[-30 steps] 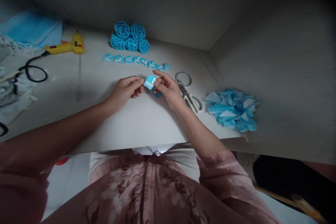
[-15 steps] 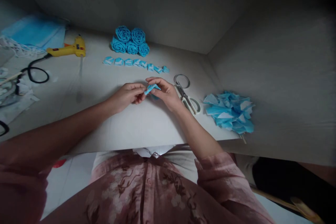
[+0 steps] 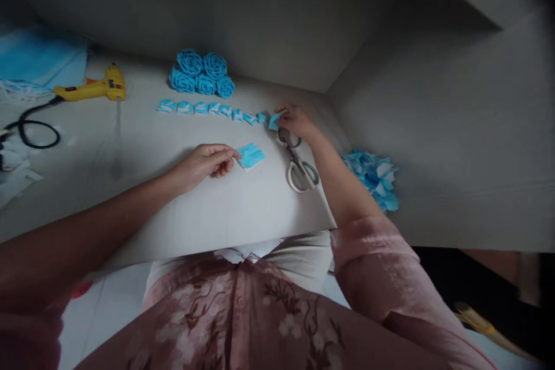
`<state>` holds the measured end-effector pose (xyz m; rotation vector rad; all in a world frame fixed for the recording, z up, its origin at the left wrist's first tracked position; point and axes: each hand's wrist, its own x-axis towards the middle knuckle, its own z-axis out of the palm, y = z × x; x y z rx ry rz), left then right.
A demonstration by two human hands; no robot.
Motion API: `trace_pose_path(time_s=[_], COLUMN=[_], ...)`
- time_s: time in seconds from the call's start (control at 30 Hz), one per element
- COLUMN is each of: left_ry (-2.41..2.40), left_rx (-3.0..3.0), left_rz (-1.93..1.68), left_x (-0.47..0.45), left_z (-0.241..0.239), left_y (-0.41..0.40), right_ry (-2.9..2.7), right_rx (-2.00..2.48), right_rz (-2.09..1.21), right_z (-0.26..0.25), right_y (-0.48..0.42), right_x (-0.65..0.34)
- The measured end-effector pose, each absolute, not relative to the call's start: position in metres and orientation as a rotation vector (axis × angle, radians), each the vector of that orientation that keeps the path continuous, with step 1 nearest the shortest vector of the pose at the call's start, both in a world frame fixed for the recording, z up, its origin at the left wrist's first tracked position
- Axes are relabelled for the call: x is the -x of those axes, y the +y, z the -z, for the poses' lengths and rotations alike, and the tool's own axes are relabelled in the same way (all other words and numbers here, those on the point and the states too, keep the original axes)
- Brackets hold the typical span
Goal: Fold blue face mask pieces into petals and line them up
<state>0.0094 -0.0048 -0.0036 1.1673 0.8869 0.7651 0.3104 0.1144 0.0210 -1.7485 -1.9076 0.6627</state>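
Note:
My left hand pinches the edge of a flat blue-and-white piece of mask cloth over the middle of the table. Farther back and to the right, my right hand has its fingertips closed on a small folded blue cloth piece. That piece is at the right end of a row of similar folded pieces; whether it touches the surface I cannot tell. Just below my right hand, scissors with pale handles lie beside a thin metal ring.
Several blue cloth roses are stacked behind the row. A yellow glue gun with a black cord stands left, near blue face masks. A ruffled blue bundle is at the right, partly behind my forearm. Grey panels border the table.
My hands have come apart. My right hand has moved back and right with the folded piece to the row's end. A flat cloth piece now shows in my left hand. The view has shifted slightly.

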Motion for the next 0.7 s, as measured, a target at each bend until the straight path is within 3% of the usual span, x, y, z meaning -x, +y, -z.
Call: trace_pose_path(time_s=[0.4, 0.7], left_ry=[0.890, 0.900], left_rx=[-1.155, -0.827], left_rz=[-0.773, -0.967], left_x=[-0.011, -0.014], left_z=[0.004, -0.007], left_y=[-0.005, -0.001], right_ry=[-1.976, -2.022], right_rx=[1.995, 1.627], right_rz=[-0.332, -0.273], right_z=[-0.018, -0.037], right_y=[0.118, 0.065], right_x=[-0.301, -0.283])
